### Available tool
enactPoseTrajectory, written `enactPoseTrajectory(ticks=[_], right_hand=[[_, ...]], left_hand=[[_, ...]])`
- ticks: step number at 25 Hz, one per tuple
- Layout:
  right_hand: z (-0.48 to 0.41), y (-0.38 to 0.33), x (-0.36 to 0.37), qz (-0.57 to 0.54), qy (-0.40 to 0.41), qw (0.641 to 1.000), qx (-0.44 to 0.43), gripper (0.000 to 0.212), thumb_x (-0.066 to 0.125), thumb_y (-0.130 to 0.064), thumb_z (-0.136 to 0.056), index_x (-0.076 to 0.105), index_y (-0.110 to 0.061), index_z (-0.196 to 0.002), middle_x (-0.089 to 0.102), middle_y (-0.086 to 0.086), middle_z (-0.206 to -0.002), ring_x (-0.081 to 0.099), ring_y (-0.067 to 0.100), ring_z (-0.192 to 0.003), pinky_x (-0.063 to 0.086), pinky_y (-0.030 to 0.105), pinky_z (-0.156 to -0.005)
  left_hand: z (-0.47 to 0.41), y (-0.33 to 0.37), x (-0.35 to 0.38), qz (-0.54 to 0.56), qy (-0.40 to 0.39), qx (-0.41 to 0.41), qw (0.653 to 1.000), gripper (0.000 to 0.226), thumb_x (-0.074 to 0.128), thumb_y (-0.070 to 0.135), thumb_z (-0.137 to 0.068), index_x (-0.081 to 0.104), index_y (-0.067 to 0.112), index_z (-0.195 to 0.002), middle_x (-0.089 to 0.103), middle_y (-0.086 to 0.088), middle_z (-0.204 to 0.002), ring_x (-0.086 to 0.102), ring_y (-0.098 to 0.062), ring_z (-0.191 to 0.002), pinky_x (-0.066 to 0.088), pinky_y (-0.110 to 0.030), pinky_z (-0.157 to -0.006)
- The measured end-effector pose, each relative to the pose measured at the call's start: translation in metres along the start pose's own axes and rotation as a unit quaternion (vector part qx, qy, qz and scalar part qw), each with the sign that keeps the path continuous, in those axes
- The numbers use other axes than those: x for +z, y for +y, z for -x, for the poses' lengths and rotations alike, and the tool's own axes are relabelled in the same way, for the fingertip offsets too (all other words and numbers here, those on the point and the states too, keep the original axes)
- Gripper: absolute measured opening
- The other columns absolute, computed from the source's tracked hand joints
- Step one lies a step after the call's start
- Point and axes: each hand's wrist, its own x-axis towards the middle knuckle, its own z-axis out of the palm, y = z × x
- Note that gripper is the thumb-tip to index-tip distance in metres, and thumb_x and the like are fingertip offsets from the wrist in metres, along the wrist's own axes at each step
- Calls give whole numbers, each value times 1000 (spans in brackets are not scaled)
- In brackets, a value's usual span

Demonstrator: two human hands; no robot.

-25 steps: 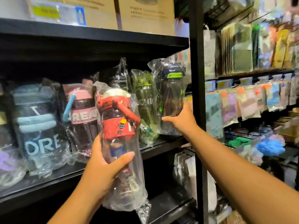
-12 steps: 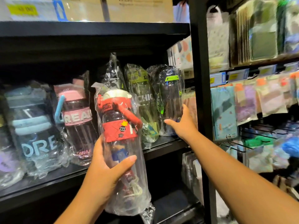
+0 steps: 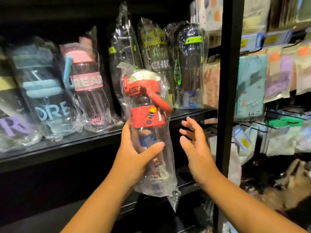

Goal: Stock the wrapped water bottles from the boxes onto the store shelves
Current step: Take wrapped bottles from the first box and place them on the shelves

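My left hand (image 3: 134, 155) grips a clear water bottle with a red lid and red band (image 3: 148, 118), wrapped in plastic, upright in front of the black shelf (image 3: 70, 143). My right hand (image 3: 195, 148) hovers just right of it with fingers spread, touching nothing. On the shelf stand several wrapped bottles: a blue-banded one (image 3: 45, 98), a pink one (image 3: 87, 86), two dark ones with green lettering (image 3: 156, 52), and a dark bottle with a green clip (image 3: 191, 68) at the right end.
A black upright post (image 3: 230, 81) bounds the shelf on the right. Beyond it hang packaged goods on pegs (image 3: 277, 73). A lower shelf (image 3: 188, 184) sits behind the held bottle. Bags and clutter lie at the lower right.
My right hand has let go of the green-clip bottle on the shelf and dropped down beside the red bottle. The view has moved closer and lower.
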Motion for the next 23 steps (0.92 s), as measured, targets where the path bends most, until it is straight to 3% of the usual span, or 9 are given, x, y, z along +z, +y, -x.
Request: enactPoseTrajectory(ticks=[2,5,7,11,14,16,18,21,23], right_hand=[[32,9,3,-13,-121,991,54,87,65,-77,-68,27,-50,-142,42,-20,-146,46,3,-131,41,34,-108],[55,22,1,-48,-224,966,120,80,73,-50,-76,28,-47,-142,51,-29,-137,51,0,-128,46,20,-98],[59,34,-5,-69,-231,956,169,73,78,-31,-79,35,-40,-138,58,-21,-133,56,2,-123,48,18,-92],[59,59,-12,-43,-232,955,178,63,69,12,-81,49,-19,-132,67,-1,-125,63,17,-118,51,29,-92],[55,84,-20,19,-172,969,178,69,80,2,-73,47,-21,-129,65,-4,-124,62,9,-117,50,29,-96],[43,104,-27,77,-117,975,174,81,89,-7,-67,43,-23,-131,61,-5,-126,59,-2,-115,47,16,-94],[27,120,-33,107,-89,976,167,88,91,-5,-64,41,-24,-133,60,-9,-127,60,-6,-110,46,9,-88],[11,147,-36,156,-71,968,181,89,87,-7,-68,40,-17,-142,57,-12,-126,57,-8,-102,44,2,-81],[6,168,-36,186,-52,960,202,82,89,-16,-67,48,-11,-138,62,-2,-123,59,2,-101,50,11,-87]], left_hand=[[9,-16,10,14,-4,-10,1000,92,85,29,-68,36,31,-146,64,4,-130,64,-17,-119,55,-41,-97],[22,-39,23,26,-11,-22,999,80,78,22,-76,37,27,-145,64,5,-128,64,-16,-118,55,-37,-97],[30,-52,30,20,-25,-18,999,86,78,30,-77,31,28,-149,59,12,-135,59,-12,-125,52,-37,-102],[35,-77,33,-36,-82,12,996,90,70,36,-83,17,28,-155,45,31,-143,45,-1,-136,43,-18,-104],[38,-104,23,-77,-122,-8,989,78,65,47,-84,22,45,-149,43,29,-145,42,0,-137,40,-18,-108],[39,-132,11,-155,-105,-54,981,62,58,61,-84,37,46,-141,48,25,-140,46,0,-133,41,-26,-110],[40,-169,-4,-295,-81,-107,946,59,53,66,-87,51,34,-137,52,15,-135,48,-10,-131,41,-35,-110],[49,-219,-28,-491,-103,-122,856,57,46,63,-93,60,23,-131,59,3,-131,53,-24,-123,44,-40,-103],[56,-239,-35,-575,-121,-104,803,66,32,65,-91,64,20,-127,62,0,-126,58,-28,-115,50,-42,-94]])
